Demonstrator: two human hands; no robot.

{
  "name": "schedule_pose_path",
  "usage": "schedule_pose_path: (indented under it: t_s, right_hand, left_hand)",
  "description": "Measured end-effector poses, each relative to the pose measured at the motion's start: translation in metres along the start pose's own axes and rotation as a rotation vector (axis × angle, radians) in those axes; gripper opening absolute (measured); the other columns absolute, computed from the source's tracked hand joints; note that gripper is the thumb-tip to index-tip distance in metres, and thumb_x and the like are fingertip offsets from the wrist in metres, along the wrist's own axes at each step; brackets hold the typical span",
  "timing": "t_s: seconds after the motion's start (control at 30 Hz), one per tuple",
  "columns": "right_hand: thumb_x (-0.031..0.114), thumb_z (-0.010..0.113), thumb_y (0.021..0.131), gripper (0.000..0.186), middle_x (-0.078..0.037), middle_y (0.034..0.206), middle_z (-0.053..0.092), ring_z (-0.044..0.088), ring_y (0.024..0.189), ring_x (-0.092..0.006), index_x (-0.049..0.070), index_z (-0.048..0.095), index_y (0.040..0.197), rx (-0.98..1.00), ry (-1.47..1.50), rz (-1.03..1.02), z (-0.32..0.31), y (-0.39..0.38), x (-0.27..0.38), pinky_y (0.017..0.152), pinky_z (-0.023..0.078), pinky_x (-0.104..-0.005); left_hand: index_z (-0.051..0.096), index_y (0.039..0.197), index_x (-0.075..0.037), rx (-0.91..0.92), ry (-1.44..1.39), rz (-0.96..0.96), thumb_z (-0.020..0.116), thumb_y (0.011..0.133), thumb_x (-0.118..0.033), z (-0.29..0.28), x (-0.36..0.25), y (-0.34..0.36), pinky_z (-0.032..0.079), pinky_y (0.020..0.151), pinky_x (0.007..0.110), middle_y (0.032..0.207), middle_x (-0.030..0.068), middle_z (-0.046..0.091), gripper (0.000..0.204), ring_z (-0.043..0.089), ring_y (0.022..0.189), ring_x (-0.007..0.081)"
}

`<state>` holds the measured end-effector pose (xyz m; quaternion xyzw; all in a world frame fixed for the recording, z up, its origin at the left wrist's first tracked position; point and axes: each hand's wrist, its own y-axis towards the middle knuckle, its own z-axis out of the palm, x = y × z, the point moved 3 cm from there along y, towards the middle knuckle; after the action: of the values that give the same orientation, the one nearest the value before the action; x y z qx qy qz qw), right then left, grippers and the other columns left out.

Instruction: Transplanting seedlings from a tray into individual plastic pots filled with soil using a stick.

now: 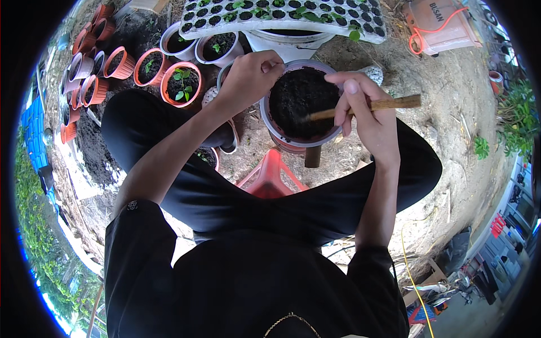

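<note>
A round pale plastic pot [265,107] filled with dark soil [298,101] stands in front of me, between my knees. My right hand [369,110] is closed around a wooden stick [403,102], whose narrow end reaches down to the soil. At the pot's far left rim is my left hand [253,73], its fingers curled and pressed together; what they hold, if anything, is hidden. Just beyond the pot lies a white seedling tray [276,25] with rows of soil-filled cells and some small green seedlings.
Several orange and pale pots stand at the left, including an orange pot [180,84] with a leafy seedling. A white bucket [287,45] is under the tray. A red plastic stool [270,177] sits between my legs. A clear container [442,25] with an orange cord lies far right.
</note>
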<state>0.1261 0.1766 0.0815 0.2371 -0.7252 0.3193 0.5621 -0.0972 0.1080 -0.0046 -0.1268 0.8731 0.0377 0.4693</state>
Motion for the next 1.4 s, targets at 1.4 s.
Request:
schedule_pose_path:
  t_s: [1.4]
  right_hand:
    - [0.027,0.048,0.11,0.035,-0.001,0.062,0.058,0.051,0.051,-0.005,-0.002,0.066,0.117,-0.383,-0.076,-0.152,-0.017,0.003,0.001,0.049,0.039,-0.0213]
  left_hand:
    - [0.073,0.103,-0.002,-0.008,0.004,0.004,0.068,0.091,-0.021,0.0,-0.001,-0.001,0.056,0.077,0.038,0.086,0.0187,0.073,0.023,0.073,0.08,0.0319]
